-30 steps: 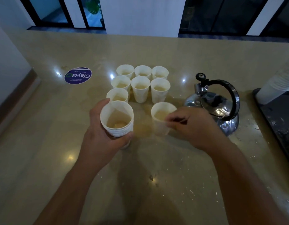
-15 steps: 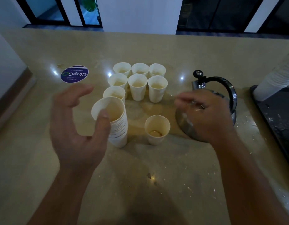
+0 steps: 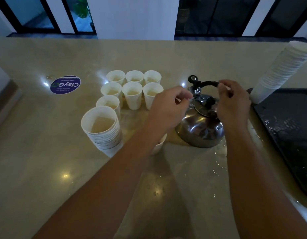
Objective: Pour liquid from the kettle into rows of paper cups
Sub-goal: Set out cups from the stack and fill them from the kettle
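Observation:
A steel kettle [image 3: 201, 130] with a black arched handle stands on the beige counter [image 3: 46, 152], right of the paper cups. My right hand [image 3: 233, 104] curls its fingers over the top of the handle. My left hand [image 3: 168, 107] hovers by the spout with its fingers curled; whether it touches the spout cannot be told. Two rows of three white cups [image 3: 134, 94] hold pale liquid, with one more cup [image 3: 108, 103] in front at the left. A single cup [image 3: 158, 146] sits mostly hidden under my left forearm.
A nested stack of cups [image 3: 102, 128] stands at the front left of the rows. A tall stack of cups [image 3: 283, 69] leans at the right over a dark wet tray [image 3: 287, 131]. A round purple sticker [image 3: 65, 84] lies at the left. Droplets dot the counter near the kettle.
My left hand let go of the cup stack and crossed right to the kettle's spout. My right hand moved from the single cup up onto the kettle handle.

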Demonstrator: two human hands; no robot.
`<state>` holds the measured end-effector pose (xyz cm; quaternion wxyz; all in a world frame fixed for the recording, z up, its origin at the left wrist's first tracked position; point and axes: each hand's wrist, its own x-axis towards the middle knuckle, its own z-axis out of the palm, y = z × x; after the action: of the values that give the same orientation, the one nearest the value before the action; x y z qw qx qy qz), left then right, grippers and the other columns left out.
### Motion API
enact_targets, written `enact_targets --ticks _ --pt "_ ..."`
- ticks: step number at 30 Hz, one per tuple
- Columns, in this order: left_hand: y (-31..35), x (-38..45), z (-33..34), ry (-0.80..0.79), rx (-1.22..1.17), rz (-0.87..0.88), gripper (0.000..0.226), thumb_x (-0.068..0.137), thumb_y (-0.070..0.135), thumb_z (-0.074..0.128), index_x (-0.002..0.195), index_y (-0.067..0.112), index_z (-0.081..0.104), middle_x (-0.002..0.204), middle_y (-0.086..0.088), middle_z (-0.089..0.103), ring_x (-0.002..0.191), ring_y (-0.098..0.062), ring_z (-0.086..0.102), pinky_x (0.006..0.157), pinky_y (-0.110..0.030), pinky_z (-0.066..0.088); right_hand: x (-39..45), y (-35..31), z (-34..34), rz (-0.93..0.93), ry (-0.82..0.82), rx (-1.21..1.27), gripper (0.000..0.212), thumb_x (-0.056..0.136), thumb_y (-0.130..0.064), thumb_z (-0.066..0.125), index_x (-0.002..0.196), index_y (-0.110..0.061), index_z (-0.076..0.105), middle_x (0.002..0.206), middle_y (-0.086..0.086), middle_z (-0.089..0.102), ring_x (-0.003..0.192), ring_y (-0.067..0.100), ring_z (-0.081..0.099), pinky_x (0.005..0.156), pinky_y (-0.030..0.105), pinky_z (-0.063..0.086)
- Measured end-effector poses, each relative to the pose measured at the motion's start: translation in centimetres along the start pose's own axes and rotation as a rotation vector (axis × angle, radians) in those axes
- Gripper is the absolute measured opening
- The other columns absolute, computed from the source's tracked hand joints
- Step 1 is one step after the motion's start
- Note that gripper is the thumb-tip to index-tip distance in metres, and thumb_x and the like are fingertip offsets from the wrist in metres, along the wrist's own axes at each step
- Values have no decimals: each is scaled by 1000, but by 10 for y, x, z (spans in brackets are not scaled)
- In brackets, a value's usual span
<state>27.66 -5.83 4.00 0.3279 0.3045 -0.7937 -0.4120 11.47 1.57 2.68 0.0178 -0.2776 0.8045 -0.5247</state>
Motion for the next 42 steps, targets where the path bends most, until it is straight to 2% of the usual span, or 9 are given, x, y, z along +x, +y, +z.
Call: enact_targets --ticks 4,9,11,14,18,21,28,33,42 --pt "-6 17 9 -33 54 -73 13 94 19 62 100 26 72 89 18 67 85 4 61 75 -12 48 0 1 3 23 -25 33 27 99 -36 62 119 -22 71 104 -8 69 96 6 62 90 26 51" --pt "-6 17 8 -52 89 -95 20 95 19 60 111 23 72 95 15 66 86 -1 60 78 -16 47 -7 -4 -1 67 12 155 5 86 -41 77 88 -39 74 80 -23 70 79 -7 65 81 19 56" --pt "-5 16 4 -51 97 -95 23 96 17 60 115 21 72 101 12 68 88 -1 61 78 -13 47 -10 -6 -6 52 -22 176 8 82 -41 80 81 -42 73 77 -24 71 77 -8 67 78 17 56" --pt "-4 16 -8 -13 111 -98 24 96 15 58 114 19 74 105 9 72 91 -3 64 78 -13 48 -13 -11 -16 6 -95 194 9 79 -39 83 83 -42 76 79 -23 74 78 -4 69 76 17 56" --pt "5 19 -24 42 85 -92 24 94 13 57 104 20 78 87 13 72 84 -2 66 73 -15 48 -14 -21 -34 -67 -184 184 13 78 -37 85 88 -39 78 81 -22 75 80 -2 70 70 10 53" --pt "15 18 -34 39 86 -55 23 93 12 58 100 20 78 85 15 72 82 0 68 74 -11 49 -15 -33 -45 -131 -253 197 17 75 -33 87 91 -30 80 82 -17 76 78 2 72 70 13 53" --pt "21 1 -45 21 89 -106 26 90 9 55 95 21 77 81 9 75 77 -2 70 73 -21 56 -22 -61 -58 -220 -401 112 24 72 -33 87 93 -22 81 84 -11 77 81 6 73 75 18 57" --pt "20 -8 -51 -31 -3 -211 35 87 -3 49 90 18 76 73 6 75 67 -5 71 69 -25 59 -31 -76 -60 -269 -497 45 23 69 -37 86 89 -26 81 81 -12 77 77 16 73 74 33 60" --pt "23 -19 -64 -58 -34 -317 38 80 -12 44 84 12 74 70 -4 75 65 -21 73 64 -33 62 -41 -89 -47 -330 -621 -13 20 68 -40 87 85 -32 81 78 -16 76 77 8 72 75 29 58"
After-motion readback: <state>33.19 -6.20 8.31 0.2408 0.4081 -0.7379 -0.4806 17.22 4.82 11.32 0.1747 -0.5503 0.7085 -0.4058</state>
